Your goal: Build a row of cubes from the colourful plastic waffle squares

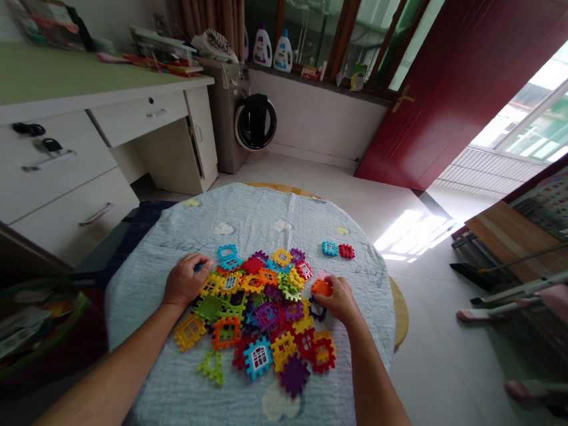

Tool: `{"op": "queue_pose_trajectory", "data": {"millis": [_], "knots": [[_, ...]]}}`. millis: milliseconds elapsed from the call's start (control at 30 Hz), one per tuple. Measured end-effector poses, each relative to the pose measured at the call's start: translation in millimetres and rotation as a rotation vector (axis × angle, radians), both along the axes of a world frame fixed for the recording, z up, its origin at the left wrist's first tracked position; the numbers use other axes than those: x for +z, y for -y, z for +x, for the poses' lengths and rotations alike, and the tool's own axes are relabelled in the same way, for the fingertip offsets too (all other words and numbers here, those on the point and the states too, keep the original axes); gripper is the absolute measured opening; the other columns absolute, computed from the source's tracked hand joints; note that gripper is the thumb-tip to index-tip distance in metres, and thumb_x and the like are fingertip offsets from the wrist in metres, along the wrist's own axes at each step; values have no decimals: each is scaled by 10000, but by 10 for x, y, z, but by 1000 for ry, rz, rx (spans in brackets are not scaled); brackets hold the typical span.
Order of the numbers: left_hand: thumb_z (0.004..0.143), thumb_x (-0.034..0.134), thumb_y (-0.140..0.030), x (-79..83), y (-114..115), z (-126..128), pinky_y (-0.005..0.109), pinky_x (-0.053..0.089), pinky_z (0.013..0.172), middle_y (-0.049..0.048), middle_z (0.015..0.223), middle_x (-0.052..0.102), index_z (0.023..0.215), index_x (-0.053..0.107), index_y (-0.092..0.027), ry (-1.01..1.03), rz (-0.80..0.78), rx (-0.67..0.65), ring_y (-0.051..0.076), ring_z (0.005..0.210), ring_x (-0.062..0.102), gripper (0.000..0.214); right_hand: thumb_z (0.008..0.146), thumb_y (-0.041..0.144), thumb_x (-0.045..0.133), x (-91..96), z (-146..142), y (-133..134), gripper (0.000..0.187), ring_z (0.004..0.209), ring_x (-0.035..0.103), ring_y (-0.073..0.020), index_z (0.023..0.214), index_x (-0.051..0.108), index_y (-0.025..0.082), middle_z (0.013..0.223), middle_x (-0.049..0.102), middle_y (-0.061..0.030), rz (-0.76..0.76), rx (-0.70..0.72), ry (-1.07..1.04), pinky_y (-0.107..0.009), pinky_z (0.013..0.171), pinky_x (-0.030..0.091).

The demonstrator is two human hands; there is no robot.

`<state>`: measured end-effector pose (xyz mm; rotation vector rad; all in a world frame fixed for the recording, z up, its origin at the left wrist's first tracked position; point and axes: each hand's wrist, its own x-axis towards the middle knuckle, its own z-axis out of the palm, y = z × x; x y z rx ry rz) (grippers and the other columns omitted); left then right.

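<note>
A heap of colourful plastic interlocking building blocks is spread over the middle of the cloth, many with notched edges and window-like frames. At the heap's left side, my left hand is closed, and a bit of a dark blue block shows at its fingers. My right hand, on the opposite side, pinches an orange block. Just below those fingers lies a dark navy block, partly covered. Apart from the heap, a light blue block and a red block lie side by side farther back.
A pale blue cloth covers the round table. Left of it stand a white desk and a bin-like container. A washing machine and a red door are behind; a pink chair is at right.
</note>
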<state>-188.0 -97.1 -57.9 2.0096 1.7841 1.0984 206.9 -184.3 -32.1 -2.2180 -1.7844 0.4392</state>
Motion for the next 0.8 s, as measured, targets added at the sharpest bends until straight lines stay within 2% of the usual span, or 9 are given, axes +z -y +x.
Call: {"op": "queue_pose_trajectory", "data": {"millis": [133,400,500,667,800], "knots": [[813,463,-491,-5,-4,-3,332,499,853,65,882,690,773,624,-224,11,-11,5,226,878,635,315,729,371,672,50,-14,-38,354,933,581,-227,1009,676,155,997,631,-113,-42,11,44,-278,809,402],[820,453,-499,-13,0,-6,347,502,853,70,884,685,788,633,-212,3,-14,9,238,882,642,339,700,361,653,114,-80,-81,354,927,576,-240,972,659,133,1016,635,-146,-104,9,116,-289,776,382],[820,457,-495,-8,3,-8,346,504,849,67,876,686,781,631,-216,3,-9,4,238,879,645,332,687,371,670,160,-53,-142,380,906,569,-235,983,655,133,994,632,-135,-82,21,111,-292,772,384],[822,470,-483,1,7,-5,338,508,842,56,859,687,773,626,-226,6,15,-9,232,866,648,304,683,341,694,346,8,-523,486,1001,526,-246,1126,624,155,1099,595,-114,61,68,111,-312,856,371],[822,481,-478,1,7,-5,333,509,840,53,861,688,777,625,-232,7,25,-12,227,860,647,288,698,314,689,452,-4,-996,523,1069,485,-261,1195,584,192,1198,556,-108,23,150,194,-332,874,350]]}}
